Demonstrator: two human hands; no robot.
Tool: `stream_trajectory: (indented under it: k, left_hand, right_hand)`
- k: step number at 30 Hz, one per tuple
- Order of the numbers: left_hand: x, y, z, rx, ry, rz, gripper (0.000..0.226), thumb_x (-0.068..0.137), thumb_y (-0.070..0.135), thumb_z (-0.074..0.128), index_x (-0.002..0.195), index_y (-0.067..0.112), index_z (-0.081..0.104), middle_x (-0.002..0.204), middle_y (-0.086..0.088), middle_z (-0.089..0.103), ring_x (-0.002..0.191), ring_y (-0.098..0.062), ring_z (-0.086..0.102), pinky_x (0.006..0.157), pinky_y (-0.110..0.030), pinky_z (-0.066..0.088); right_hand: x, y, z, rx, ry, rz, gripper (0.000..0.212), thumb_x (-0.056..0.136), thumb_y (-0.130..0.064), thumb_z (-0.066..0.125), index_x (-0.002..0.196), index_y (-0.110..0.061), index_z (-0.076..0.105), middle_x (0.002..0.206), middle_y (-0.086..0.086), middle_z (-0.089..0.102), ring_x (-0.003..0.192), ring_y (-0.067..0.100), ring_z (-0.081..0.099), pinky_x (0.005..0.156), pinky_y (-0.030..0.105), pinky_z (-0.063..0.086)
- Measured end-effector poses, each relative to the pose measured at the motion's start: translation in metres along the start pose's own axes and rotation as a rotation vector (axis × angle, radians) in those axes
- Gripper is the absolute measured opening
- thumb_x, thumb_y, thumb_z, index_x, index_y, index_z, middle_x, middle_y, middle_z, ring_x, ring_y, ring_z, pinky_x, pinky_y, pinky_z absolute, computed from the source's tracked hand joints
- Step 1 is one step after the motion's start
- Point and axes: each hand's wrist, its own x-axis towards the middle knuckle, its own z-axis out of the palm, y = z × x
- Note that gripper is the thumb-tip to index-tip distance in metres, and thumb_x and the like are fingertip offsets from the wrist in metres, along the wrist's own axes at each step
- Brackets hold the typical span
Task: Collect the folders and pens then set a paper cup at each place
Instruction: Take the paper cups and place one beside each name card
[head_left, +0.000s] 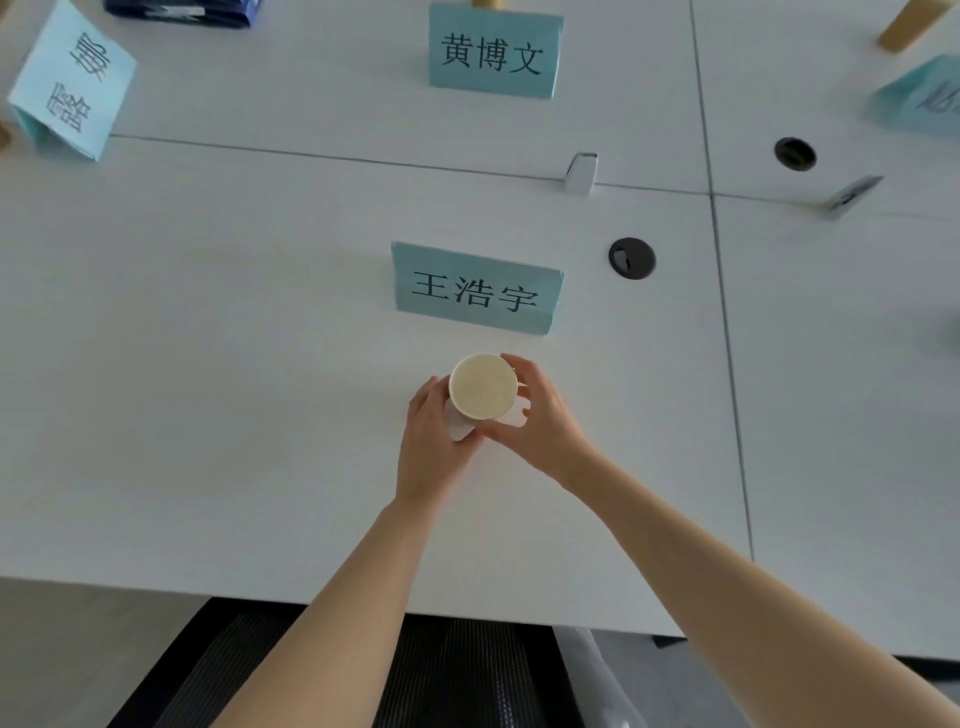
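A round paper cup (483, 385), cream inside with a thin rolled rim, stands upright at the centre of the frame on the smooth white table (208, 364), just below a folded pale-blue paper name card (477, 289) printed with black characters. The left hand (431, 441) curls its fingers round the cup's left wall, and the right hand (540, 415) wraps its thumb and fingers round the right wall, so both grip the cup.

A second blue name card (494, 52) stands at the upper centre, a third (67, 78) lies tilted at the upper left, and a fourth (919, 98) shows, blurred, at the right edge. Two round black cable grommets (631, 258) sit in the tabletop right of centre. A dark ribbed chair back (441, 670) fills the bottom edge.
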Motion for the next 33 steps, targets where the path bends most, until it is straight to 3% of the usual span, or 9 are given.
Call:
stream_trajectory:
  k: [8, 15, 20, 27, 30, 33]
  left_hand:
    - [0.007, 0.053, 0.047, -0.017, 0.015, -0.035, 0.061, 0.077, 0.008, 0.074, 0.133, 0.007, 0.049, 0.128, -0.003, 0.058, 0.129, -0.018, 0.040, 0.094, -0.014, 0.031]
    - [0.037, 0.105, 0.107, 0.033, 0.038, -0.031, 0.059, 0.078, 0.017, 0.075, 0.130, 0.008, 0.050, 0.112, -0.005, 0.061, 0.111, -0.023, 0.048, 0.086, -0.034, 0.048]
    - [0.059, 0.115, 0.130, 0.040, 0.073, -0.047, 0.061, 0.080, 0.024, 0.075, 0.133, 0.013, 0.047, 0.117, -0.006, 0.060, 0.112, -0.022, 0.049, 0.084, -0.034, 0.049]
    - [0.069, 0.113, 0.144, 0.038, 0.134, -0.147, 0.056, 0.090, 0.029, 0.066, 0.138, 0.015, 0.043, 0.124, -0.004, 0.059, 0.117, -0.018, 0.047, 0.091, -0.034, 0.050]
    - [0.056, 0.107, 0.147, 0.081, 0.156, -0.172, 0.050, 0.091, 0.030, 0.063, 0.135, 0.018, 0.045, 0.121, 0.002, 0.061, 0.108, -0.017, 0.048, 0.085, -0.035, 0.052]
    - [0.028, 0.101, 0.147, 0.094, 0.178, -0.195, 0.046, 0.092, 0.027, 0.061, 0.134, 0.014, 0.047, 0.126, 0.000, 0.060, 0.112, -0.020, 0.050, 0.086, -0.034, 0.051]
  right_hand:
    - [0.009, 0.019, -0.059, 0.007, 0.013, -0.022, 0.075, 0.070, -0.016, 0.083, 0.132, -0.024, 0.043, 0.132, -0.003, 0.050, 0.116, 0.017, 0.051, 0.100, 0.043, 0.046]
    - [0.042, 0.044, -0.131, 0.050, 0.018, -0.006, 0.074, 0.070, -0.016, 0.084, 0.132, -0.025, 0.044, 0.134, 0.000, 0.050, 0.114, 0.019, 0.056, 0.089, 0.037, 0.054]
    - [0.071, 0.054, -0.155, 0.089, -0.030, -0.013, 0.073, 0.070, -0.015, 0.084, 0.132, -0.026, 0.045, 0.132, 0.000, 0.051, 0.114, 0.019, 0.058, 0.091, 0.045, 0.055]
    - [0.099, 0.051, -0.154, 0.143, -0.072, -0.028, 0.073, 0.071, -0.021, 0.085, 0.131, -0.026, 0.045, 0.127, -0.004, 0.054, 0.114, 0.018, 0.058, 0.091, 0.046, 0.054]
    - [0.099, 0.050, -0.156, 0.118, -0.094, -0.011, 0.088, 0.070, -0.026, 0.086, 0.143, -0.023, 0.035, 0.133, -0.005, 0.050, 0.120, 0.018, 0.054, 0.099, 0.046, 0.049]
    - [0.089, 0.051, -0.164, 0.043, -0.122, 0.030, 0.099, 0.073, -0.034, 0.083, 0.150, -0.021, 0.022, 0.143, -0.001, 0.043, 0.127, 0.019, 0.045, 0.106, 0.042, 0.042]
